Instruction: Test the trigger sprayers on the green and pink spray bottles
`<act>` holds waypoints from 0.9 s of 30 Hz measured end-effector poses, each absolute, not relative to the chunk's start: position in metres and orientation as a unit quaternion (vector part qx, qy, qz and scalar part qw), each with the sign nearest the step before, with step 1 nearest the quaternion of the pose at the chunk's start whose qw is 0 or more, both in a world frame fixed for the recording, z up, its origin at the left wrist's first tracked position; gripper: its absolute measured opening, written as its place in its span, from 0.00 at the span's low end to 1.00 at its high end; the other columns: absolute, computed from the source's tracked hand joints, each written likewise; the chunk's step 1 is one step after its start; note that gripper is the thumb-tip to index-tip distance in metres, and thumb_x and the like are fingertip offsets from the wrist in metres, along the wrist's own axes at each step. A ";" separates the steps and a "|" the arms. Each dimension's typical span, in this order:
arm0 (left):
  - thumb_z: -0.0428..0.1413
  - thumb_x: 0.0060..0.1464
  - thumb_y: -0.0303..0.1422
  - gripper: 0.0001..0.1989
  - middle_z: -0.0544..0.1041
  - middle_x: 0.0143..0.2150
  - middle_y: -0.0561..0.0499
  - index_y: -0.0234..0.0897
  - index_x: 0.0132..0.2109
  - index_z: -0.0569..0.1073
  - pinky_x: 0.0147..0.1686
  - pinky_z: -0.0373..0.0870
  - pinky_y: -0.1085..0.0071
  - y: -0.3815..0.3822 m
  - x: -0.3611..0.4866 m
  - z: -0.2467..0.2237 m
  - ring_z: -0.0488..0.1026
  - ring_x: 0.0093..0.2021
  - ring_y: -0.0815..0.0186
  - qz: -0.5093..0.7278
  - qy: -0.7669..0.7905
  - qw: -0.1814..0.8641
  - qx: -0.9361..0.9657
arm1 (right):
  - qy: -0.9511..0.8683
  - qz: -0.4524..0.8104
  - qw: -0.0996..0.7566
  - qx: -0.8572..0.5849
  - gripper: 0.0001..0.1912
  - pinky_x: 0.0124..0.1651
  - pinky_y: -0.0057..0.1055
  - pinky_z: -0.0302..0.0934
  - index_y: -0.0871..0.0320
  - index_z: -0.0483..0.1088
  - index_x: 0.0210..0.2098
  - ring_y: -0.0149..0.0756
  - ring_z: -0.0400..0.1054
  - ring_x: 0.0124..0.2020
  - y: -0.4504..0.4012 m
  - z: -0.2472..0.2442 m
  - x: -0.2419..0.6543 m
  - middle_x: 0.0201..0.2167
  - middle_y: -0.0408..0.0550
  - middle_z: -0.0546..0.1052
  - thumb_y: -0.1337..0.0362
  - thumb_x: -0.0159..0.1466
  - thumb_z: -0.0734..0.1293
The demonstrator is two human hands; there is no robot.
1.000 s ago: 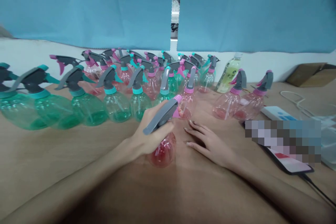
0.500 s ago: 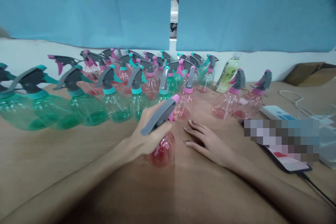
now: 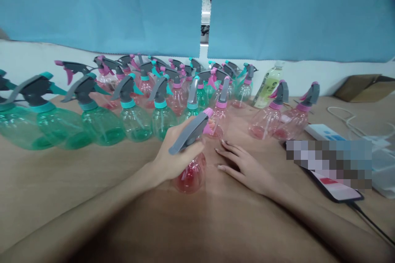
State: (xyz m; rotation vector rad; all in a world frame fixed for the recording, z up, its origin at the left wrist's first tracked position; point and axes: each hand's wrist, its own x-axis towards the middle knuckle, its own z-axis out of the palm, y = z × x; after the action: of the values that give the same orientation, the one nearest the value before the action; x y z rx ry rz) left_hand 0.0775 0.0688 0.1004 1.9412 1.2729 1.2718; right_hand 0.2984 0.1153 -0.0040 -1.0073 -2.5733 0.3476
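My left hand (image 3: pixel 177 152) is wrapped round the neck of a pink spray bottle (image 3: pixel 190 177), just under its grey trigger head with a pink nozzle. The bottle stands on the table in front of me, tilted slightly if at all; its collar is hidden by my fingers. To the right of it my right hand (image 3: pixel 247 166) lies on the tabletop with fingers apart, holding nothing. Just beyond both hands stand another pink spray bottle (image 3: pixel 219 119) and a green spray bottle (image 3: pixel 193 109).
A row of green spray bottles (image 3: pixel 135 125) runs left, with several pink and green ones behind. Two pink spray bottles (image 3: pixel 266 123) stand right, near a drink bottle (image 3: pixel 270 84). A phone (image 3: pixel 336 189) with a cable, a white cord (image 3: pixel 342 113) and a cardboard box (image 3: pixel 364 87) lie further right.
The spray head in my left hand has shifted slightly up and to the right, and its nozzle sits a little higher. My right hand has stayed in place.
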 end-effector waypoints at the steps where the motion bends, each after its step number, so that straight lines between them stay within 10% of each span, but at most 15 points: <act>1: 0.52 0.46 0.25 0.06 0.58 0.22 0.59 0.39 0.29 0.61 0.21 0.52 0.73 0.069 0.078 0.100 0.53 0.21 0.73 0.467 0.466 0.245 0.711 | -0.910 0.122 0.179 -0.355 0.29 0.64 0.48 0.48 0.56 0.61 0.60 0.44 0.48 0.65 0.116 -0.005 0.298 0.64 0.54 0.58 0.48 0.65 0.57; 27: 0.52 0.47 0.24 0.06 0.59 0.25 0.59 0.39 0.32 0.62 0.25 0.53 0.71 0.068 0.077 0.100 0.55 0.24 0.72 0.462 0.464 0.253 0.712 | -0.911 0.122 0.181 -0.351 0.28 0.64 0.49 0.48 0.56 0.60 0.60 0.45 0.49 0.65 0.116 -0.005 0.298 0.64 0.53 0.58 0.48 0.65 0.57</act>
State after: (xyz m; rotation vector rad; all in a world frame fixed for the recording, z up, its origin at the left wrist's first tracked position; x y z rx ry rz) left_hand 0.0766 0.0682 0.1002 1.9361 1.2627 1.2558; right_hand 0.2978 0.1160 -0.0052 -0.9926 -2.5721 0.3438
